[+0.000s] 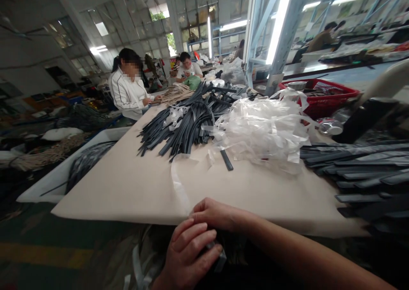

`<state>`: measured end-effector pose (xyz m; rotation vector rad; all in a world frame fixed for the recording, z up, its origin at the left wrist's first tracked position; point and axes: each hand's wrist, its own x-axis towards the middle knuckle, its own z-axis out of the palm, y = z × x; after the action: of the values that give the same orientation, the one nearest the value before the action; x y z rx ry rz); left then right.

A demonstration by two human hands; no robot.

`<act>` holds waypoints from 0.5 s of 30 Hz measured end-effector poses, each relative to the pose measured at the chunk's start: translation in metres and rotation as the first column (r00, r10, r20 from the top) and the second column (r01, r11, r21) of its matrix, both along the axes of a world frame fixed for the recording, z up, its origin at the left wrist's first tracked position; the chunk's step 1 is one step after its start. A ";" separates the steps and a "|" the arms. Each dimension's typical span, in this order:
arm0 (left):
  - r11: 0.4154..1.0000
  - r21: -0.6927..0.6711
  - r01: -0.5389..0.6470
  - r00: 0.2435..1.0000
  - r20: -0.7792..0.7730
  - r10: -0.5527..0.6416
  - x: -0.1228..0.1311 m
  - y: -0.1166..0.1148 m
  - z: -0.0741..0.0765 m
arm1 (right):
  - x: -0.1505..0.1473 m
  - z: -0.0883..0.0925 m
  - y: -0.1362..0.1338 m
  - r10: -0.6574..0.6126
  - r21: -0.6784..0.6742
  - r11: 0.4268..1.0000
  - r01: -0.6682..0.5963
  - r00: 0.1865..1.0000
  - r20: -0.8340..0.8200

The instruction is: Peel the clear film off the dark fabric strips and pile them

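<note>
My left hand (188, 251) is at the near edge of the table (128, 183), fingers curled over a small dark piece (219, 258) held low in front of me. My right hand (214, 213) lies just above it at the table edge, fingers bent and touching the same dark piece; what its fingertips grip is hidden. A long white plastic strip (179, 183) runs from the pile down to my hands. A heap of dark flat strips (185, 124) lies mid-table, with one loose strip (226, 159) beside it.
A mound of white plastic ribbon (265, 128) sits right of centre. More dark strips (367, 170) are stacked at the right. A red basket (319, 96) stands behind. A white bin (64, 170) is at the left. Two people sit working at the far end.
</note>
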<state>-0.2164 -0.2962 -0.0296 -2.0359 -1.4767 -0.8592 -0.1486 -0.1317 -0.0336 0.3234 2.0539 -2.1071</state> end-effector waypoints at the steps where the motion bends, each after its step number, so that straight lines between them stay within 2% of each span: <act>1: 1.000 0.001 -0.009 1.000 0.027 0.009 -0.001 -0.006 -0.004 | -0.003 0.004 -0.001 -0.011 0.005 1.000 0.011 1.000 -0.016; 3: 1.000 0.006 -0.029 0.971 0.238 0.027 -0.001 -0.017 -0.016 | -0.005 0.016 0.001 -0.044 0.025 0.999 0.045 0.998 -0.051; 4: 0.999 -0.003 -0.049 0.901 0.431 0.045 -0.001 -0.021 -0.022 | -0.005 0.022 0.002 -0.062 0.040 0.997 0.065 0.996 -0.064; 5: 0.997 -0.030 -0.065 0.756 0.650 0.069 0.001 -0.022 -0.027 | -0.005 0.028 0.003 -0.081 0.059 0.995 0.085 0.994 -0.071; 6: 0.995 -0.068 -0.072 0.531 0.842 0.096 0.004 -0.022 -0.031 | -0.005 0.033 0.004 -0.096 0.082 0.991 0.102 0.993 -0.075; 7: 0.992 -0.111 -0.057 0.268 0.956 0.122 0.007 -0.019 -0.034 | -0.004 0.037 0.003 -0.106 0.108 0.988 0.114 0.991 -0.075; 8: 0.988 -0.153 -0.017 0.023 0.988 0.153 0.011 -0.015 -0.036 | -0.004 0.039 0.002 -0.114 0.135 0.983 0.123 0.991 -0.074; 9: 0.981 -0.189 0.047 -0.162 0.968 0.194 0.015 -0.010 -0.036 | -0.004 0.040 0.001 -0.120 0.163 0.978 0.131 0.990 -0.072; 10: 0.969 -0.217 0.121 -0.269 0.932 0.243 0.019 -0.004 -0.034 | -0.004 0.040 -0.001 -0.125 0.190 0.972 0.136 0.990 -0.069; 11: 0.949 -0.247 0.193 -0.313 0.902 0.299 0.023 0.001 -0.032 | -0.005 0.039 -0.003 -0.131 0.216 0.966 0.142 0.989 -0.066; 12: 0.924 -0.282 0.257 -0.313 0.881 0.356 0.026 0.005 -0.029 | -0.005 0.037 -0.005 -0.137 0.241 0.959 0.149 0.988 -0.066; 15: 0.859 -0.365 0.359 -0.248 0.850 0.465 0.033 0.012 -0.023 | -0.007 0.033 -0.007 -0.161 0.294 0.939 0.176 0.984 -0.075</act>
<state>-0.1834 -0.2845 -0.0526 -0.9446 -2.8325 -2.8457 -0.1556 -0.1383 -0.0010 0.5122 2.4600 -1.9026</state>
